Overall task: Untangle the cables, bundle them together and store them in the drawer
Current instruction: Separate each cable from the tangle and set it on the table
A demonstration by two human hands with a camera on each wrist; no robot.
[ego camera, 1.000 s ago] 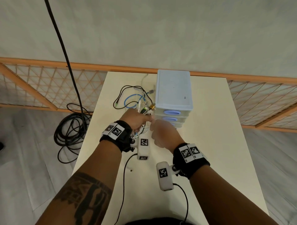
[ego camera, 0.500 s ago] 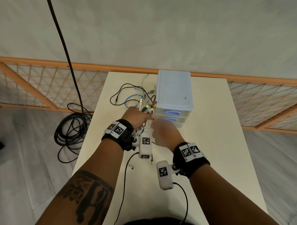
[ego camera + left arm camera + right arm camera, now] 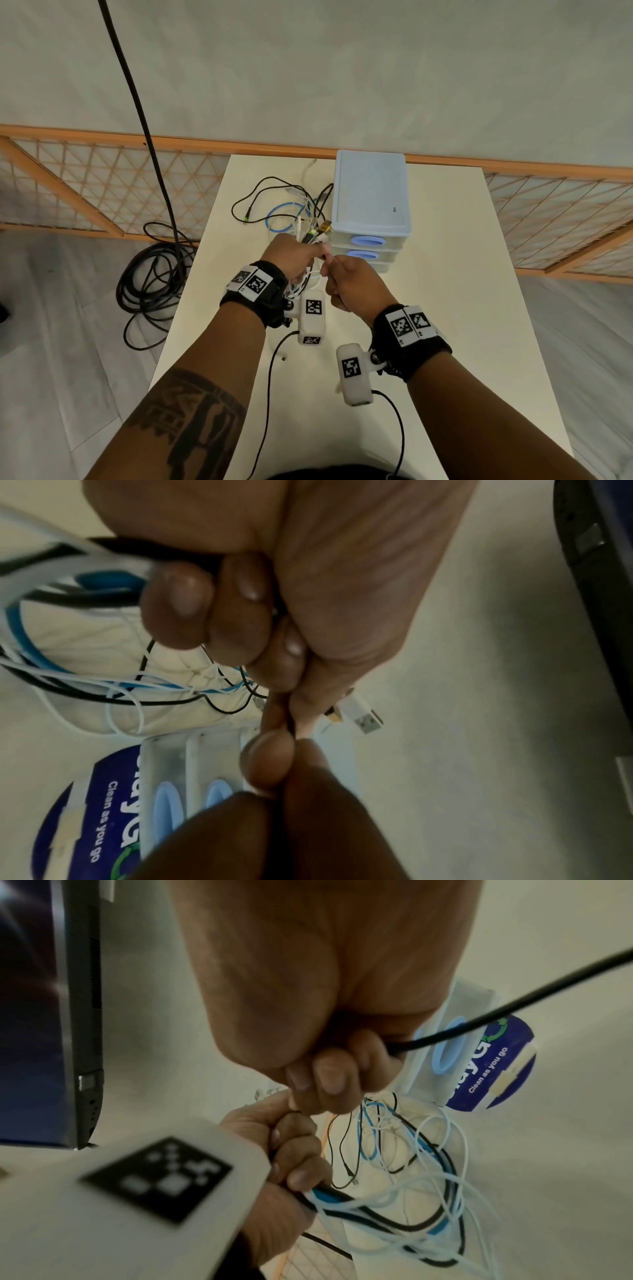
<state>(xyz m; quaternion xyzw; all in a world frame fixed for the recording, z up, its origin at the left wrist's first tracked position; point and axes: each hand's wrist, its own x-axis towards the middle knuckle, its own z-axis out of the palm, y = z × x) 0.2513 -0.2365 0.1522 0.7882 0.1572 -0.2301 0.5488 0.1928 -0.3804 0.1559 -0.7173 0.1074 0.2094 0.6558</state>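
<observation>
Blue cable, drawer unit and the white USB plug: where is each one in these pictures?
blue cable [image 3: 279,216], head view, on its loop lying on the table.
drawer unit [image 3: 371,192], head view, on its flat top.
white USB plug [image 3: 364,715], left wrist view, on its white shell beside the metal tip.

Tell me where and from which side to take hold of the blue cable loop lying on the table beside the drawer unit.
Grip the blue cable on its outer curve, the left edge away from the drawer unit, coming down from above on the open table side. That arc lies fairly bare, while its right side runs into the knot of black and white cables that the left hand holds, where fingers would likely snag other strands.
</observation>
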